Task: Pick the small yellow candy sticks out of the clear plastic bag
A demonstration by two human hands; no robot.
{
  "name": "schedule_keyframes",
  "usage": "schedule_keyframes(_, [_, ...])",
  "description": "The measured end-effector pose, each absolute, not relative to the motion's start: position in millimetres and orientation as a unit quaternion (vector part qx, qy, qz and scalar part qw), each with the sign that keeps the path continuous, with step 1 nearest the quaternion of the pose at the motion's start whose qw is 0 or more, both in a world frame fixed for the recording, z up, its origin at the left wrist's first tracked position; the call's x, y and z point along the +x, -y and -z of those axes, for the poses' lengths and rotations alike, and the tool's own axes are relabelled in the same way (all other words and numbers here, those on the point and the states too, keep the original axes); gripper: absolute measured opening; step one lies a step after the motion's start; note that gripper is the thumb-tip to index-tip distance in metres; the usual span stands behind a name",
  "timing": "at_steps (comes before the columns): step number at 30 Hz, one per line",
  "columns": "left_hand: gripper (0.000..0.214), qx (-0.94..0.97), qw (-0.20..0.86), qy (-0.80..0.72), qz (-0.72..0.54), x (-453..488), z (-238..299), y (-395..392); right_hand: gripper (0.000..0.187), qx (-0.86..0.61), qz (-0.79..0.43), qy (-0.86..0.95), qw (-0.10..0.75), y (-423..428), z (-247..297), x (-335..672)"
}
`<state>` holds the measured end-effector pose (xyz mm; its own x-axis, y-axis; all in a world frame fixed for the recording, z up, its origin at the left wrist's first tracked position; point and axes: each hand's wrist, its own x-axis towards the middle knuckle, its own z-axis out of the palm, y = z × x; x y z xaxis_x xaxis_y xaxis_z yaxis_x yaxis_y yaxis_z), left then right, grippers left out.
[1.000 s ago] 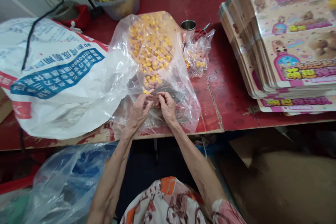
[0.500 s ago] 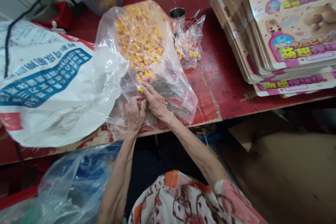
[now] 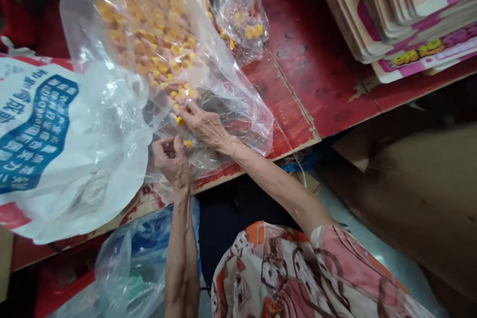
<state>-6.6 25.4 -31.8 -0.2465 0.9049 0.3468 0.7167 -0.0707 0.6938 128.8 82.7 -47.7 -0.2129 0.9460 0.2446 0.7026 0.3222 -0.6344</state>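
Observation:
A large clear plastic bag (image 3: 244, 109) lies on the table, with many small yellow-and-pink pieces (image 3: 160, 64) heaped in it. My right hand (image 3: 206, 126) reaches over the bag's near part, fingers stretched out and their tips at the edge of the heap. One yellow piece (image 3: 181, 120) lies right by those fingertips. To the left and nearer the table edge, my left hand (image 3: 173, 161) is curled closed. Something dark shows inside its fingers, too blurred to name. Another yellow piece (image 3: 188, 143) sits beside its thumb.
A white printed sack (image 3: 108, 169) lies left of the hands. Right of the big bag is a smaller clear bag (image 3: 242, 20) with similar pieces. Stacked printed cardboard sheets (image 3: 406, 44) stand on the red table (image 3: 298, 74). Clear plastic (image 3: 130, 258) hangs below the edge.
The view has shifted closer, and the bags sit higher in it. My hands have come apart: the right is now at the heap's edge, the left further left.

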Motion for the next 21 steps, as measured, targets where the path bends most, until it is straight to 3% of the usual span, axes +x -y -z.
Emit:
schedule_keyframes(8, [0.036,0.646,0.142,-0.668,-0.340,-6.8,33.6,-34.9,0.004,-0.576,-0.276,0.624,0.450,-85.0,41.1,131.5])
schedule_keyframes(12, [0.037,0.583,0.111,-0.679,-0.433,-8.2,34.9,-35.7,0.010,-0.565,-0.297,0.625,0.449,-84.0,44.9,128.4])
schedule_keyframes(14, [0.038,0.587,0.113,-0.682,-0.422,-10.6,36.3,-35.0,0.010,-0.568,-0.279,0.650,0.419,-84.9,48.5,126.3])
schedule_keyframes(17, [0.040,0.607,0.167,-0.680,-0.377,-18.2,38.9,-36.0,0.009,-0.576,-0.250,0.681,0.376,-86.4,53.2,124.3])
schedule_keyframes(21, [0.042,0.548,0.208,-0.692,-0.422,-27.0,40.8,-37.4,0.011,-0.570,-0.240,0.679,0.396,-84.7,52.9,125.7])
